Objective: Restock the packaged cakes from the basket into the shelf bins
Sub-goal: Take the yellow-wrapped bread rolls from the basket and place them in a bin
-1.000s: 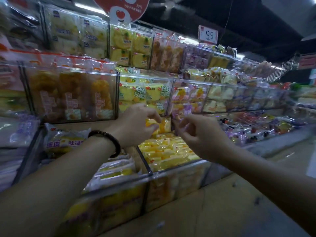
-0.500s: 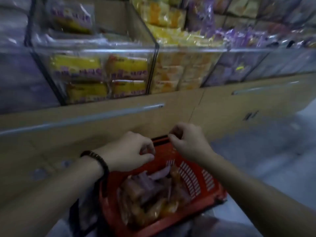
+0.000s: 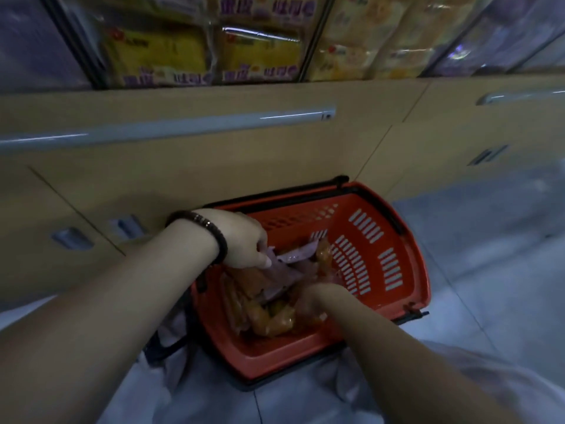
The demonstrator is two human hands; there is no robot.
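Note:
A red plastic basket (image 3: 394,264) stands on the floor against the cabinet base. Inside it lie several packaged cakes, purple wrappers (image 3: 290,261) on top and orange-yellow ones (image 3: 269,319) below. My left hand (image 3: 244,240), with a dark bead bracelet on the wrist, reaches into the basket and pinches a purple packet. My right hand (image 3: 312,301) is sunk among the orange packets; its fingers are hidden, so its hold cannot be made out. Clear shelf bins (image 3: 256,47) with yellow packets run along the top.
Beige cabinet doors (image 3: 183,166) with a long grey rail handle (image 3: 171,127) sit below the bins. Grey tiled floor (image 3: 504,270) spreads out to the right of the basket. My light trousers (image 3: 214,390) fill the lower edge.
My view dropped from the shelf bins to the basket. Both hands went down from above the rim into the basket, the left taking hold of a purple packet.

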